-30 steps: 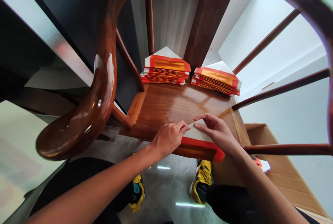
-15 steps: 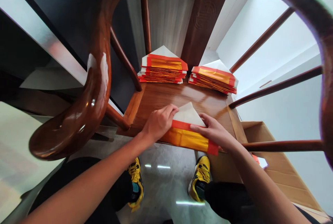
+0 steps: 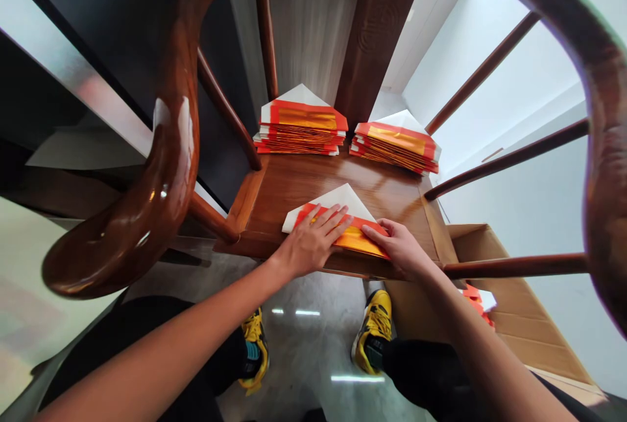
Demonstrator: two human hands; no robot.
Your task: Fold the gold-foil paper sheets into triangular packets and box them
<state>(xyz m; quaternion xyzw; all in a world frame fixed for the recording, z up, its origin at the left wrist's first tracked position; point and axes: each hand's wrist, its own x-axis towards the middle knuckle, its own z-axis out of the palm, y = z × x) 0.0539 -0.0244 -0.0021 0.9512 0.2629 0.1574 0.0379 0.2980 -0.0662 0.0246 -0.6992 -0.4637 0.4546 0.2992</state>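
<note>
A folded sheet of joss paper [image 3: 349,200], white with a red band and gold foil, lies near the front edge of the wooden chair seat [image 3: 313,177]. Its white part rises to a point at the far side. My left hand [image 3: 313,242] rests flat over the left part of the sheet, fingers spread across the red and gold band. At the right end, my right hand [image 3: 399,245] pinches the sheet, thumb on top and the other fingers mostly hidden. Two stacks of similarly folded sheets stand at the seat's back: a left stack [image 3: 304,131] and a right stack [image 3: 396,144].
The chair's curved left armrest [image 3: 171,167] and right armrest [image 3: 600,147] surround the seat, with spindles below them. Right of the chair stands an open cardboard box [image 3: 524,324] with red and white paper [image 3: 482,301] inside. Yellow shoes [image 3: 378,317] are on the floor.
My left hand has gone from pinching the sheet's edge to lying flat on it. The sheet has shifted back onto the seat, and its left end now shows.
</note>
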